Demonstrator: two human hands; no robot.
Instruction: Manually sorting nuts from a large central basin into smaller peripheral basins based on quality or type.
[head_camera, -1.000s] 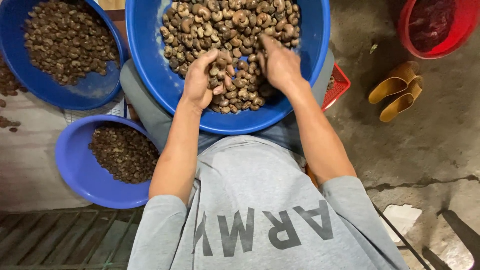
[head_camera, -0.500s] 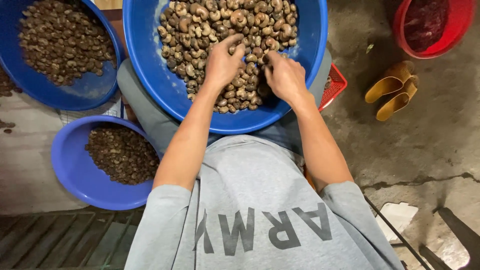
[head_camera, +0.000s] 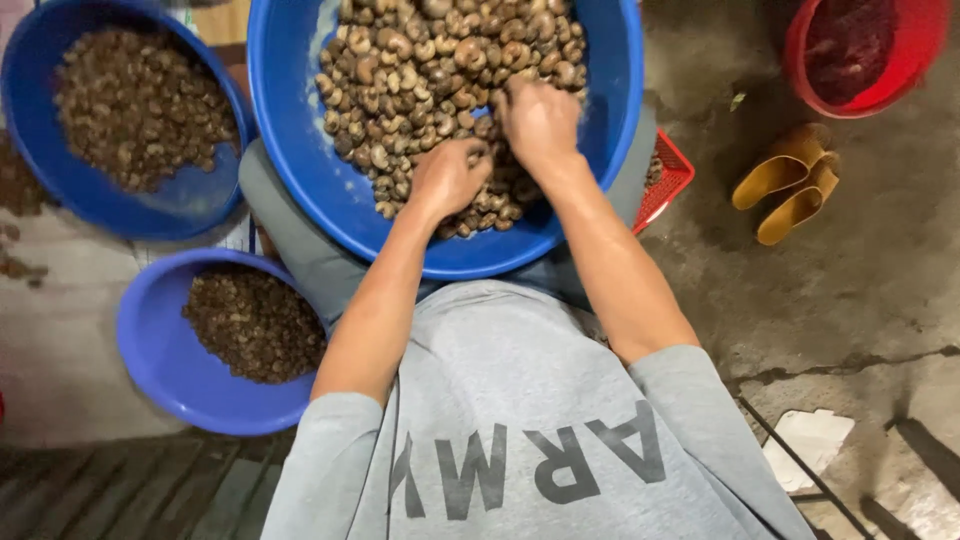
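A large blue basin (head_camera: 285, 110) rests on my lap, heaped with raw brown cashew nuts (head_camera: 430, 60). Both hands are palm down in the near side of the heap. My left hand (head_camera: 445, 178) has its fingers curled into the nuts near the basin's near wall. Just beyond it and to the right, my right hand (head_camera: 538, 118) presses on the pile, its fingertips buried among the nuts so their grip is hidden.
At far left is another blue basin (head_camera: 185, 205) of darker nuts, and a smaller blue basin (head_camera: 150, 350) of small dark nuts sits by my left knee. A red basket (head_camera: 668, 185), a red tub (head_camera: 905, 85) and yellow sandals (head_camera: 790, 185) lie on the concrete at right.
My left hand let its handful drop, reached up the heap, then pulled back toward me. My right hand shifted slightly left and further into the pile.
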